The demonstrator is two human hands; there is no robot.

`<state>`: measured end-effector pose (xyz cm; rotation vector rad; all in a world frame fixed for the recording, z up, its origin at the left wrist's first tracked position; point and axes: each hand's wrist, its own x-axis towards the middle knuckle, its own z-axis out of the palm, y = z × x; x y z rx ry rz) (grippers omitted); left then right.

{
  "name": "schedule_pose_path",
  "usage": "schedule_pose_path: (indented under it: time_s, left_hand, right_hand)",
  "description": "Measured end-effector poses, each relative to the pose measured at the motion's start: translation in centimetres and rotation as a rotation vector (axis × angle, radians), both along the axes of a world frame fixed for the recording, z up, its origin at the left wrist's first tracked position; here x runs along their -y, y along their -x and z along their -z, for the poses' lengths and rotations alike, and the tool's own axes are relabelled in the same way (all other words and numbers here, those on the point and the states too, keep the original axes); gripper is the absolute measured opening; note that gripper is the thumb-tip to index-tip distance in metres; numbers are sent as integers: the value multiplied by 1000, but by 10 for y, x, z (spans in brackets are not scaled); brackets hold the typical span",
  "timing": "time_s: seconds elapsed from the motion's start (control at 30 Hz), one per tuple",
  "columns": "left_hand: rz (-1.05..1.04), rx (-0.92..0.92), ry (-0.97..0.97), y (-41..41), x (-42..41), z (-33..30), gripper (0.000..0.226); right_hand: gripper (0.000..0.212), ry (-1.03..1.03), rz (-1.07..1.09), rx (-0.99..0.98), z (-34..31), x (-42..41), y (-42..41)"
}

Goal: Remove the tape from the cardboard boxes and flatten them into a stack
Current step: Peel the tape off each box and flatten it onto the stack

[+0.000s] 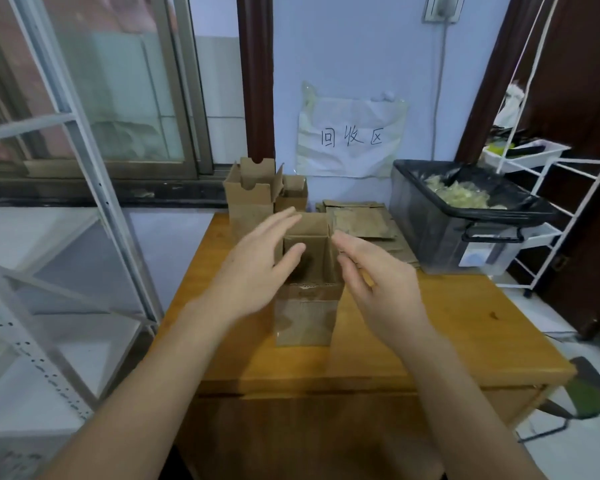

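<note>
An open cardboard box (305, 278) stands upright at table (447, 327) centre, top flaps raised, clear tape on its near face. The left hand (257, 261) at 9 o'clock and the right hand (371, 275) at 3 o'clock flank it, fingers straight and spread, gripping nothing; contact cannot be confirmed. Judged: positioned to press the sides inward. Flattened boxes (361, 223) lie at 1 o'clock, unflattened boxes (253, 192) at 11 o'clock.

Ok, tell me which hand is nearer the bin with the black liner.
Right. The right hand is beside the open box, on the bin's side; the left hand is across the box, farther away.
</note>
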<state>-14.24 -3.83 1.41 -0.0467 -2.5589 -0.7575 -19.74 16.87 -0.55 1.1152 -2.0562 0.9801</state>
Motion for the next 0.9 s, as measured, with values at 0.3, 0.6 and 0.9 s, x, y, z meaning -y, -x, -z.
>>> schedule_pose_path:
  time_s: [0.3, 0.6, 0.9]
  left_hand:
    - [64, 543, 213, 17, 25, 7, 115]
    - [88, 500, 38, 17, 22, 61, 138]
    - [68, 342, -152, 9, 8, 93, 120]
  right_hand:
    - [81, -469, 110, 424, -16, 8, 28]
    - [114, -523, 109, 616, 32, 9, 26]
    - [94, -237, 75, 630, 61, 14, 22]
